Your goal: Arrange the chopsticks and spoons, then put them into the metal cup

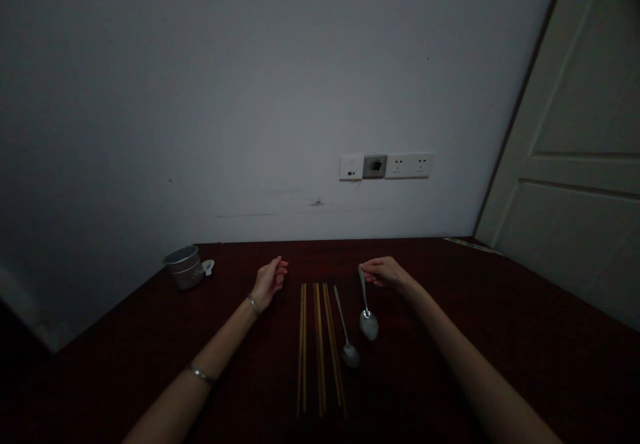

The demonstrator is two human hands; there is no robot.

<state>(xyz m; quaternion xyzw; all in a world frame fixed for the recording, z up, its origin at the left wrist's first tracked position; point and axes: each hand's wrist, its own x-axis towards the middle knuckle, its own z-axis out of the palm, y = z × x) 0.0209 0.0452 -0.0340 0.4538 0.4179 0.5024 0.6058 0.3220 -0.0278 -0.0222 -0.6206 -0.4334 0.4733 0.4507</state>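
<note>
My right hand (385, 271) pinches the handle end of a metal spoon (369, 325), whose bowl points toward me. Whether that bowl touches the table is hard to tell. Just left of it lies a second, long-handled metal spoon (351, 355). Further left, three pairs of wooden chopsticks lie lengthwise in a row: a left pair (303, 344), a middle pair (319, 347) and a right pair (333, 347). Beyond the left pair, my left hand (269, 280) rests by the table with its fingers loosely curled and nothing visible in them.
A grey metal cup-like container (185, 269) stands at the table's far left, with a small white object (208, 267) beside it. The dark red table (430, 377) meets a wall with a row of sockets (407, 165). A pale door (575, 164) stands at the right.
</note>
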